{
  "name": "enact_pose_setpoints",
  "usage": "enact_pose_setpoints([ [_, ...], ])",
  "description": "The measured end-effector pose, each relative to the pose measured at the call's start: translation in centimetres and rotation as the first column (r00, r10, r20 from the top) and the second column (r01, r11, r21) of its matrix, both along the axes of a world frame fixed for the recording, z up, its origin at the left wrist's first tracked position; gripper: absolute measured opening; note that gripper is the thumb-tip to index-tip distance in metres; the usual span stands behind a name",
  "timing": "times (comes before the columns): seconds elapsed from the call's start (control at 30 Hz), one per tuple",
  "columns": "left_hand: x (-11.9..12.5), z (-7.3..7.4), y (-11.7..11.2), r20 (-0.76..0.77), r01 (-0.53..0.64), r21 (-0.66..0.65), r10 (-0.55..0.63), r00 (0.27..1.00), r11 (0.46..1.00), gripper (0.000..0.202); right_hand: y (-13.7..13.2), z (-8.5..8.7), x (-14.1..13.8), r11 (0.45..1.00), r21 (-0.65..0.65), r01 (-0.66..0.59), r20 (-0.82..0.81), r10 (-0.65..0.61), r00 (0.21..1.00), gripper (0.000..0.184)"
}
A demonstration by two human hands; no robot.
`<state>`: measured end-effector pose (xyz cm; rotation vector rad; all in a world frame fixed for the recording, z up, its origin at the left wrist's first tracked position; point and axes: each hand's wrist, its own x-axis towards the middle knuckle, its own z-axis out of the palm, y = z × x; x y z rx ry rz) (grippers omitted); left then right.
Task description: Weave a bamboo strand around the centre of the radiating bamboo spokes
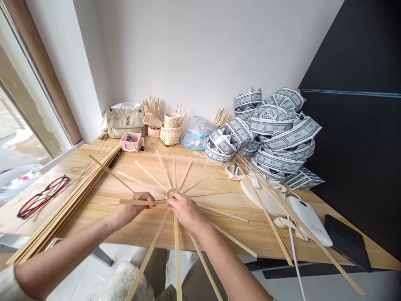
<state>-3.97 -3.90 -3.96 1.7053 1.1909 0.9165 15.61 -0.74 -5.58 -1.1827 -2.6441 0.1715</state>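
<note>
A star of flat bamboo strips point(175, 175) lies on the wooden table point(250, 225), its spokes fanning out from a small woven hub point(174, 192). My left hand point(135, 205) is closed on one spoke point(131, 202) that points left, pinching it between thumb and fingers. My right hand point(185, 210) rests over the hub, fingers curled down and pressing on the weave. Several spokes reach past the near table edge toward my lap.
Red glasses point(42, 196) and a bundle of long strips point(65, 205) lie at left. At the back stand a beige bag point(125, 120), a pink box point(131, 142) and small woven baskets point(171, 133). Patterned paper rolls point(275, 133), a white device point(310, 219) and a black phone point(347, 240) are at right.
</note>
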Motion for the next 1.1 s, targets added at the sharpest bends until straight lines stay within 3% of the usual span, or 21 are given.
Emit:
enact_pose_setpoints([
  [0.1,-1.7,0.7,2.2,-0.297,0.085,0.154,-0.037,0.954,0.984,0.019,0.0,0.1,0.2,0.996,-0.078,0.041,-0.122,-0.050,0.991,0.016],
  [0.17,-2.2,1.3,3.5,-0.481,0.181,0.211,-0.059,0.875,0.961,0.028,0.0,0.5,0.4,0.988,-0.136,0.077,-0.146,-0.097,0.985,0.021],
  [0.3,-1.6,2.6,5.1,-0.716,0.418,0.182,-0.171,0.677,0.890,0.047,0.4,1.6,0.7,0.975,-0.219,0.045,-0.111,-0.070,0.991,0.023],
  [0.37,-1.1,3.0,5.7,-0.742,0.450,0.148,-0.201,0.639,0.881,0.048,0.7,1.8,0.8,0.970,-0.245,-0.009,-0.100,-0.016,0.995,0.024],
  [0.47,-0.8,3.1,6.6,-0.668,0.324,0.060,-0.204,0.716,0.944,0.043,1.2,1.6,1.0,0.966,-0.252,-0.054,-0.106,0.028,0.994,0.025],
  [0.57,-1.1,2.8,7.1,-0.513,0.122,-0.135,-0.175,0.840,0.983,0.031,1.3,1.1,0.9,0.975,-0.215,-0.062,-0.128,0.035,0.991,0.023],
  [0.67,-1.6,2.3,7.0,-0.205,0.025,-0.348,-0.102,0.973,0.937,0.020,0.9,0.7,0.3,0.990,-0.143,-0.009,-0.145,-0.012,0.989,0.021],
  [0.8,-1.8,1.7,6.6,0.078,-0.051,-0.413,0.091,0.993,0.910,0.013,0.4,0.2,-0.5,0.991,-0.092,0.098,-0.173,-0.112,0.978,0.013],
  [0.93,-2.1,1.1,6.0,0.066,-0.144,-0.508,0.205,0.977,0.849,0.033,0.5,-0.4,-0.7,0.987,-0.094,0.129,-0.224,-0.147,0.963,0.015],
  [1.03,-2.4,1.2,5.1,0.004,-0.074,-0.594,0.095,0.995,0.801,0.043,0.8,-0.8,-0.6,0.988,-0.091,0.127,-0.264,-0.147,0.953,0.015],
  [1.1,-2.3,1.4,4.5,-0.080,-0.018,-0.532,-0.029,0.996,0.846,0.039,0.8,-1.0,-0.5,0.988,-0.087,0.125,-0.286,-0.145,0.947,0.015],
])
